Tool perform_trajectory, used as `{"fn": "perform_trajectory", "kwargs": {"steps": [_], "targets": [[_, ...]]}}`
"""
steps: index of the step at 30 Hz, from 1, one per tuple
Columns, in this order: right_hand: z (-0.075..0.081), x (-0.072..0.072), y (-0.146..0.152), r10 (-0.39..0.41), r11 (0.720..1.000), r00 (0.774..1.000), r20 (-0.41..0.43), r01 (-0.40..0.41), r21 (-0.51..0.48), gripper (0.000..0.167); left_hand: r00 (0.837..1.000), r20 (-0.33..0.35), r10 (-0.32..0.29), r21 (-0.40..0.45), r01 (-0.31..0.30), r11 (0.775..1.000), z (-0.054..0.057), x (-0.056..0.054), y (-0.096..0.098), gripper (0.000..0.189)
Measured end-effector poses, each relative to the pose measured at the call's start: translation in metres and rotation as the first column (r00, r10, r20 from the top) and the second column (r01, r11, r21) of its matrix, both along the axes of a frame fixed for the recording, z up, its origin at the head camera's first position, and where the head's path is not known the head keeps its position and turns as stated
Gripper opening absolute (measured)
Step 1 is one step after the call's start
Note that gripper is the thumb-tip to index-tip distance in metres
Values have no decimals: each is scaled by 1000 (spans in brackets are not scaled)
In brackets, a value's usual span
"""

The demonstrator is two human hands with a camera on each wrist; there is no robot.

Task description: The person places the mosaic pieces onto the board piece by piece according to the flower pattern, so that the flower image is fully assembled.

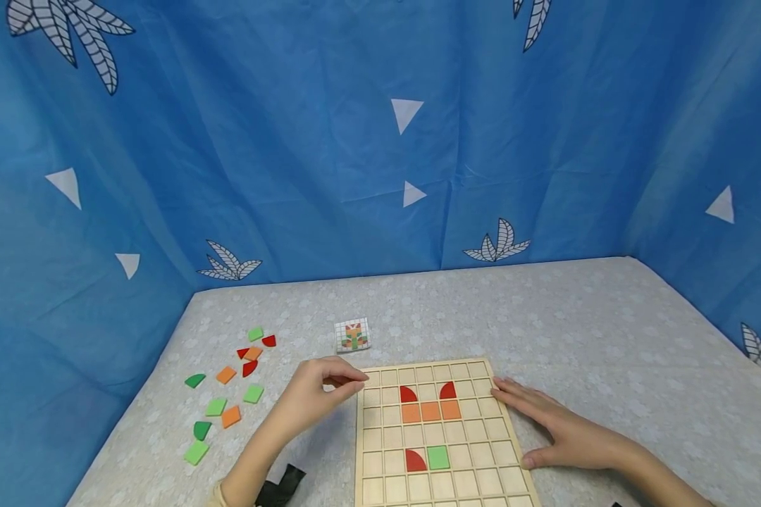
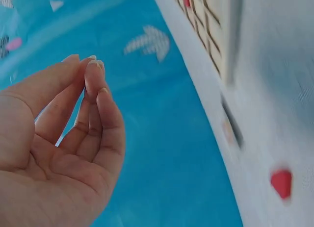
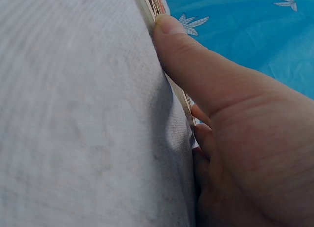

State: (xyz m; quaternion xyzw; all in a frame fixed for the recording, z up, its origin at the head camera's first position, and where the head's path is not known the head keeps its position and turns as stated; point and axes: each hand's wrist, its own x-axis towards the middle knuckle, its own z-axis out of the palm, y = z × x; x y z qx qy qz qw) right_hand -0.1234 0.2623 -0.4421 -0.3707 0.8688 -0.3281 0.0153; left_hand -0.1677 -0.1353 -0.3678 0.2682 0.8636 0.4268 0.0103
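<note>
A wooden grid board [image 1: 372, 440] lies on the table, bearing three red quarter-circle tiles [image 1: 415, 461], three orange square tiles [image 1: 430, 411] and one light green square tile [image 1: 438, 458]. My left hand [image 1: 317, 398] hovers by the board's far left corner. Its fingers are curled, with thumb and fingertips [image 2: 94, 72] brought together and no tile showing between them. Along the board's right edge rests my right hand [image 1: 561, 429], fingers extended. In the right wrist view the thumb [image 3: 189, 48] lies against the rim, while part of the other fingers is hidden behind the hand.
Loose tiles are scattered left of the board, among them an orange square [image 1: 231, 417], a dark green quarter circle [image 1: 201, 430] and a light green square [image 1: 196, 452]. A small pattern card [image 1: 353, 335] lies beyond the board. Blue curtain [image 1: 355, 141] surrounds the table.
</note>
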Motion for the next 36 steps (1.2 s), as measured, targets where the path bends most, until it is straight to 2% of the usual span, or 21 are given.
{"fn": "perform_trajectory", "kwargs": {"steps": [4,10,17,20,23,28,31,36], "targets": [[0,0,0,-1,1000,1000,-1,1,0,87,994,42,105,16,-106,994,3,-4,-28,10],[0,0,0,4,1000,1000,-4,-4,2,87,960,132,248,79,-259,963,5,-12,-70,17],[1,1,-2,-11,1000,1000,13,11,0,87,924,192,331,101,-354,930,0,-20,-110,32],[2,0,-2,-19,1000,1000,16,19,2,87,915,206,348,86,-371,925,-4,-23,-125,37],[2,0,-2,-20,1000,1000,13,20,5,87,907,224,356,36,-373,927,-9,-26,-140,40],[2,0,-2,-16,1000,1000,8,16,6,87,892,306,332,-43,-335,941,-25,-30,-161,47],[3,1,-2,-11,1000,1000,9,11,5,88,894,324,309,-76,-300,951,-33,-31,-169,50],[3,1,-2,-8,1000,1000,9,8,4,88,910,269,314,-155,-281,947,-43,-34,-173,49]]}}
